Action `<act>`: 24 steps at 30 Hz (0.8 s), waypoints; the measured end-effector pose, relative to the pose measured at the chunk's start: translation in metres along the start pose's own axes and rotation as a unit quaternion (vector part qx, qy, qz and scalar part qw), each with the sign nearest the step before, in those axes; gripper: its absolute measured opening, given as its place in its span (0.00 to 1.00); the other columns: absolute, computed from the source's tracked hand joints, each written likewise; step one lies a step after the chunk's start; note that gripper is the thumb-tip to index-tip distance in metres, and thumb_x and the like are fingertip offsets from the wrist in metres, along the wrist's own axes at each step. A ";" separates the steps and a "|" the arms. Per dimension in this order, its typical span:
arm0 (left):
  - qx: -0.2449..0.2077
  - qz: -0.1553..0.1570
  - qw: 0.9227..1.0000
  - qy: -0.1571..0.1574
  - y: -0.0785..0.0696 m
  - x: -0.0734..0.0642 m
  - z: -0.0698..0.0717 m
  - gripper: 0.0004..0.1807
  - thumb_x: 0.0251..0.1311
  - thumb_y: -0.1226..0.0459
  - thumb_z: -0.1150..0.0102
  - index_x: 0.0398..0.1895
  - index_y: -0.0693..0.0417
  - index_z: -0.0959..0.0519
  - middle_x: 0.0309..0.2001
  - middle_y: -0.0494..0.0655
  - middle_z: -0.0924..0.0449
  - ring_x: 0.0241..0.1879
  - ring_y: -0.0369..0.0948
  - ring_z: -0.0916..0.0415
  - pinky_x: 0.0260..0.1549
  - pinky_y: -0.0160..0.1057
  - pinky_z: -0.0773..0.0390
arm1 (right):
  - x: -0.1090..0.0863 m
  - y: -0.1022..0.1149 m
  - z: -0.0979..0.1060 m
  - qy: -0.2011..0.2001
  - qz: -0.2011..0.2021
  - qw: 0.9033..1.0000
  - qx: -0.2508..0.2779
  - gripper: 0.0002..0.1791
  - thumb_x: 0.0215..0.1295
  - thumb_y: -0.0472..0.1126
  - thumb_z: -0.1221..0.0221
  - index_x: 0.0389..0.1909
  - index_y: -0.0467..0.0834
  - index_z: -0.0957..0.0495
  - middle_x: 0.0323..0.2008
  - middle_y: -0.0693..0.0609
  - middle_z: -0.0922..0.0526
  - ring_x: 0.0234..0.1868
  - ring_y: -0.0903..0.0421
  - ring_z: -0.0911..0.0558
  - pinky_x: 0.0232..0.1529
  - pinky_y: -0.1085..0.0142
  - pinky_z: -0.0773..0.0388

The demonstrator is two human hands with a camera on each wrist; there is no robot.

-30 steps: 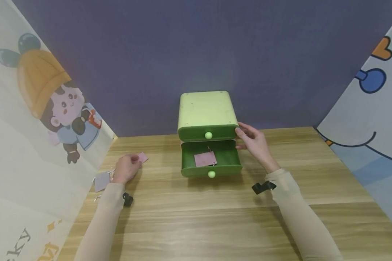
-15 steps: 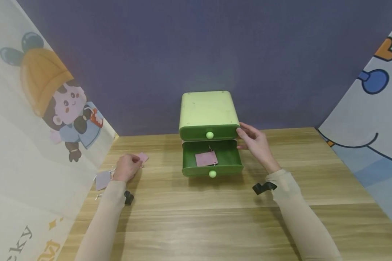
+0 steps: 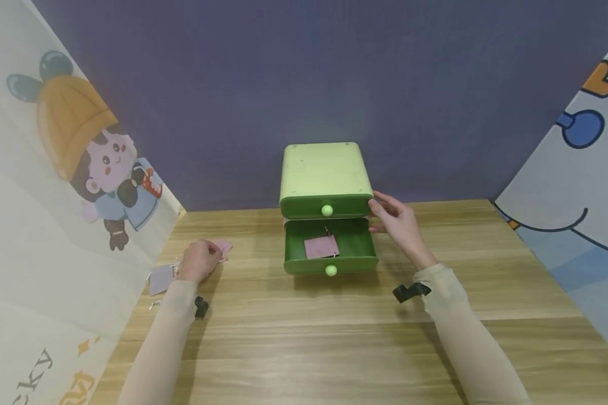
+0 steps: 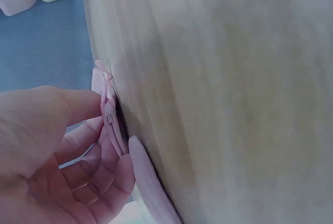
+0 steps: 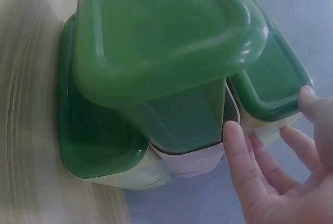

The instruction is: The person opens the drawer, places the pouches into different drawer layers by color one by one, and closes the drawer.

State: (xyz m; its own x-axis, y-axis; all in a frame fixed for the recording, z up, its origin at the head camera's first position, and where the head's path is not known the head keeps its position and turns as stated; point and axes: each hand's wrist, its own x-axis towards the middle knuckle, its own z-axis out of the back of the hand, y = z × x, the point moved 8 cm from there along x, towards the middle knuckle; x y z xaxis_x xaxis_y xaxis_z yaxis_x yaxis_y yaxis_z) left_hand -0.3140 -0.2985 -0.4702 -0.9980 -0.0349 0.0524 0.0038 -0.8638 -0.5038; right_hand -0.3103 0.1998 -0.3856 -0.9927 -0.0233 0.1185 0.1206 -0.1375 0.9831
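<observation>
My left hand (image 3: 199, 260) pinches a small pink drawstring pouch (image 3: 225, 248) at the table's left side. In the left wrist view the pouch (image 4: 112, 122) stands folded between thumb and fingers, its cord looped on top. More pouches, one greyish-lilac (image 3: 161, 279), lie by the wrist, partly hidden. My right hand (image 3: 397, 225) rests against the right side of a small drawer cabinet (image 3: 326, 171), thumb at the top drawer's front corner, fingers fairly straight and spread. The middle drawer (image 5: 166, 42) is pulled out; inside lies a pink pouch (image 3: 321, 247). The top drawer (image 3: 304, 207) is closed.
The cabinet stands on a wood-grain table (image 3: 304, 349) close to a dark blue back wall (image 3: 223, 112). Printed panels border both sides. In the right wrist view, a closed bottom drawer (image 5: 99, 135) sits beneath the pulled-out one.
The pink pouch under my left fingers has bunched up and shifted slightly, with its cord now showing more. My right hand and the drawers keep their place; the view has drifted a little.
</observation>
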 end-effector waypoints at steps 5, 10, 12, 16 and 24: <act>-0.038 0.017 0.999 0.030 0.001 -0.004 -0.001 0.12 0.68 0.65 0.42 0.43 0.66 0.13 0.35 0.59 0.12 0.21 0.40 0.23 0.21 0.36 0.23 | 0.001 0.000 0.001 0.001 -0.002 1.000 -0.006 0.38 0.76 0.59 0.38 0.79 0.45 0.32 0.51 0.57 0.17 0.48 0.64 0.15 0.45 0.63 0.10; -0.050 0.022 0.997 0.047 -0.006 -0.008 0.005 0.14 0.70 0.63 0.43 0.46 0.65 0.13 0.41 0.61 0.13 0.25 0.42 0.23 0.22 0.37 0.22 | 0.002 -0.001 0.002 0.003 -0.006 1.000 -0.011 0.39 0.76 0.60 0.38 0.79 0.44 0.32 0.53 0.54 0.18 0.47 0.65 0.14 0.45 0.62 0.10; -0.038 0.018 0.998 0.049 -0.009 -0.008 0.007 0.15 0.72 0.61 0.43 0.46 0.63 0.13 0.42 0.60 0.12 0.29 0.44 0.22 0.27 0.38 0.23 | 0.002 -0.001 0.002 0.002 -0.005 1.000 -0.011 0.38 0.76 0.59 0.38 0.79 0.44 0.32 0.54 0.52 0.18 0.47 0.65 0.14 0.44 0.64 0.10; -0.010 0.015 0.998 0.055 -0.014 -0.009 0.008 0.15 0.74 0.59 0.44 0.46 0.61 0.13 0.39 0.55 0.11 0.30 0.44 0.21 0.29 0.38 0.25 | 0.002 -0.001 0.002 0.004 -0.002 1.000 -0.012 0.38 0.77 0.59 0.38 0.79 0.44 0.32 0.55 0.51 0.17 0.47 0.65 0.14 0.45 0.63 0.10; -0.015 0.009 0.998 0.063 -0.016 -0.013 0.007 0.19 0.77 0.56 0.50 0.51 0.61 0.17 0.32 0.53 0.14 0.17 0.38 0.23 0.19 0.39 0.22 | 0.001 0.001 0.001 0.004 -0.001 1.000 -0.002 0.37 0.77 0.57 0.38 0.79 0.44 0.31 0.53 0.54 0.17 0.47 0.65 0.14 0.45 0.62 0.10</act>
State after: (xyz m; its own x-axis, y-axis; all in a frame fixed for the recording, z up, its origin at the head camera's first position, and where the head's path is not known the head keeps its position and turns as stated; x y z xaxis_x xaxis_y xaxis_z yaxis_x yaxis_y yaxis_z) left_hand -0.3010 -0.2878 -0.4564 -0.9978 0.0135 -0.0645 0.0228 -0.8480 -0.5295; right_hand -0.3113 0.2008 -0.3844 -0.9927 -0.0305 0.1163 0.1195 -0.1410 0.9828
